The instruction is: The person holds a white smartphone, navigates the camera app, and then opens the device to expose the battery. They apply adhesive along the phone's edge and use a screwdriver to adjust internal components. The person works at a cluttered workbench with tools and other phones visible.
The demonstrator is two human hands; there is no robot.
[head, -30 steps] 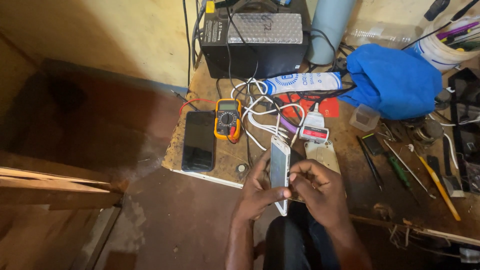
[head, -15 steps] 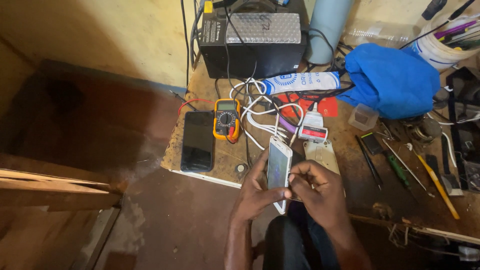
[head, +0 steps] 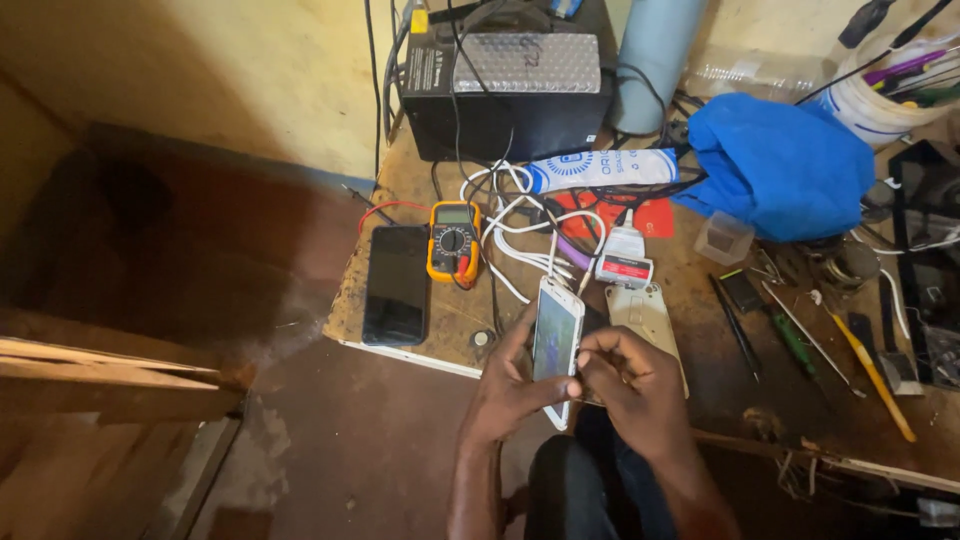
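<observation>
- The white phone (head: 556, 345) stands nearly upright on its long edge between both hands, above the near edge of the workbench (head: 420, 320); its glossy screen faces left and catches a pale greenish glare
- The left hand (head: 505, 392) wraps the phone's lower half from the screen side, thumb laid along the front, fingers clamped about the body
- The right hand (head: 630, 385) presses against the phone's back edge, fingers curled tight onto the rim; whether the fingertips hold anything small there cannot be told
- Just behind the phone lies a flat, pale back cover (head: 648, 315), matt and rounded at the corners; beside it a small white charger block (head: 624, 258) with a red label
- To the left rests a black slab phone (head: 396, 285), smooth and dark; next to it an orange-cased multimeter (head: 452, 242) with a round dial
- White cables (head: 510, 240) loop in a tangle; a crumpled blue cloth (head: 780, 165) sits at the right; a black box (head: 505, 85) with a ribbed metal top stands at the back
</observation>
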